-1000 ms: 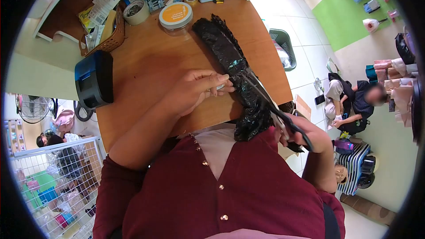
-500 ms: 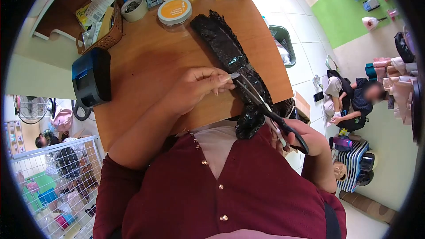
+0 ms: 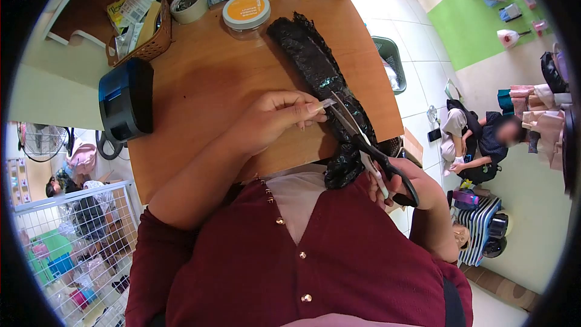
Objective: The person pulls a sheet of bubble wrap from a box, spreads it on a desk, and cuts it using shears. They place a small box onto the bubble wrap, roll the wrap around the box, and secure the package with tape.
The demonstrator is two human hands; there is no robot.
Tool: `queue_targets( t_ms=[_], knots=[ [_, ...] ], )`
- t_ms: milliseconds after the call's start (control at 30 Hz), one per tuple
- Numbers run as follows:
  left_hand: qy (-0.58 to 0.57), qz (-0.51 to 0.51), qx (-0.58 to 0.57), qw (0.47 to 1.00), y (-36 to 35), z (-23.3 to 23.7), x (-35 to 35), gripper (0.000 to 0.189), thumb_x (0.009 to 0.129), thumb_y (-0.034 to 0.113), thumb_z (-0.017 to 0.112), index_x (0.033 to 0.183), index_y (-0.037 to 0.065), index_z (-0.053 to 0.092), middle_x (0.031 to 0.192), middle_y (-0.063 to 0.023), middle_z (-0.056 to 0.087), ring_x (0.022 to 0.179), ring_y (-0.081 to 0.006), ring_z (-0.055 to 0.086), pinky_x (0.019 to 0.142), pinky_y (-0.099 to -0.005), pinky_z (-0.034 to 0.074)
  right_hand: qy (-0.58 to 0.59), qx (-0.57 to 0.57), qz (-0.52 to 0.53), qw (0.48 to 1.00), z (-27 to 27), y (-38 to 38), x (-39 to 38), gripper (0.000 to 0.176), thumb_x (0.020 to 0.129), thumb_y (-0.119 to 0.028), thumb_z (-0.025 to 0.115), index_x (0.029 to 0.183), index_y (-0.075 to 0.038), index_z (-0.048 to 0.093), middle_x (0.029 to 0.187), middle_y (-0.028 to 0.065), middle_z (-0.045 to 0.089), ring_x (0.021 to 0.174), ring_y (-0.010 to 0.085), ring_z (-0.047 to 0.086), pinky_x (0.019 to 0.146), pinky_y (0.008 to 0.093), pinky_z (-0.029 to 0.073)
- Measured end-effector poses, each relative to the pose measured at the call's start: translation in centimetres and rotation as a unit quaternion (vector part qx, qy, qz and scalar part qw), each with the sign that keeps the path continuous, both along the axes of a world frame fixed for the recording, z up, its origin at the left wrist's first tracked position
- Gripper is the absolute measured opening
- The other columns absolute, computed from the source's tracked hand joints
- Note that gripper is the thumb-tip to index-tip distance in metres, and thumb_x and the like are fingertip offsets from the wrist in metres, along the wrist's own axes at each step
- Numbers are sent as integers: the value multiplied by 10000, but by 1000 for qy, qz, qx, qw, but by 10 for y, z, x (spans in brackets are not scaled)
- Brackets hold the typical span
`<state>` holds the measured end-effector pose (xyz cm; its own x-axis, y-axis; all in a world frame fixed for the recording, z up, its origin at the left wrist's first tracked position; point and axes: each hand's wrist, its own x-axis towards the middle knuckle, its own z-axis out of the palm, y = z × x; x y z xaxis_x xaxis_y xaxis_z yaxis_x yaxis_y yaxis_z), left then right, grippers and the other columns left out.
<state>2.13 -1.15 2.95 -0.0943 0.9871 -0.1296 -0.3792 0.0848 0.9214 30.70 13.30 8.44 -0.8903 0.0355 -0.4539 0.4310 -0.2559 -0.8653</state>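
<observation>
An orange-lidded jar (image 3: pixel 247 9), basket (image 3: pixel 145 39) and black box (image 3: pixel 124 103) crowd the worktop's (image 3: pixel 212 85) far and left edges. The black bag (image 3: pixel 315 66) runs diagonally to the near right corner. Since a second ago, the left hand (image 3: pixel 272 122) has lifted, its grip pinching a white scrap (image 3: pixel 327 103). The right hand's (image 3: pixel 411 184) grip wraps the scissors (image 3: pixel 363 142), now parted at the scrap. The scrap is too small to identify.

Wooden desktop (image 3: pixel 212 79) lies open between boxy black printer (image 3: pixel 126 104) and long crinkled black plastic bag (image 3: pixel 311 63). Woven brown basket (image 3: pixel 151 41) and orange-lidded jar (image 3: pixel 245 12) block the far edge.
</observation>
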Motion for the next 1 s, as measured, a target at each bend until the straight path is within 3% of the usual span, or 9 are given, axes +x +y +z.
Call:
queue_targets(
  t_ms=[533,1000],
  knots=[
    [-4,-12,33,999,0,-8,-2,248,1027,174,579,1097,-45,670,1162,-111,680,1103,-219,663,855,-282,490,-10,-21,-5,1000,-3,0,-5,569,901,-603,649,1019,-53,561,800,56,673,646,113,671,500,211,481],
    [-6,-4,12,1000,1,-4,1,229,1034,161,565,1000,-41,667,1193,-129,669,1106,-226,659,919,-334,510,-12,-40,-16,999,-6,0,-7,454,932,-487,677,990,-55,552,773,51,669,612,99,660,503,203,495]
  ],
)
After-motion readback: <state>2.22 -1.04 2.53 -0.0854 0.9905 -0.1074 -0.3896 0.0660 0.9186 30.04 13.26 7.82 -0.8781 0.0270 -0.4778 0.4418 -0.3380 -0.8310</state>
